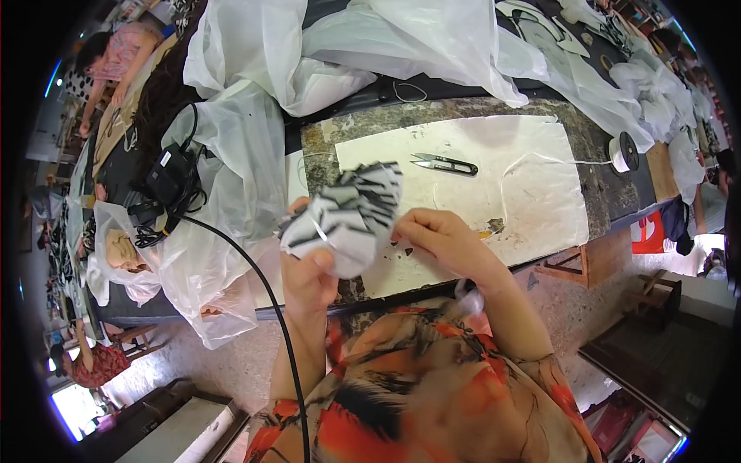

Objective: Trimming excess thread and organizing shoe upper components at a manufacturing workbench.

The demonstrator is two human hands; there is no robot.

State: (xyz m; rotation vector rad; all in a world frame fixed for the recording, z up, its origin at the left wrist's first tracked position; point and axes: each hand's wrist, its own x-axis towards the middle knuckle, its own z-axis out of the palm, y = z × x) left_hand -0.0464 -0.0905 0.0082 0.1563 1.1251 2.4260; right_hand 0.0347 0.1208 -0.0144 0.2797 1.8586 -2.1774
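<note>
A gathered bundle of black-and-white striped fabric (pixel 347 220) is gripped in my left hand (pixel 310 272), thumb across its near side and fingers behind it. A pale band seems to cross the bundle. My right hand (pixel 438 238) is beside the bundle's right edge, thumb and fingertips pinched together; whatever they hold is too small to make out. Beyond my hands, thread snips (pixel 445 163) with black handles lie on a worn white sheet (pixel 540 208). From a spool (pixel 624 152) at the right, white thread runs loosely onto that sheet.
Crumpled translucent plastic bags (pixel 401 38) cover the far side and left of the table. A black power adapter (pixel 168 176) lies at the left, and a black cable (pixel 266 282) runs toward me. A wooden stool (pixel 575 266) stands at the right. Other people are at the far left.
</note>
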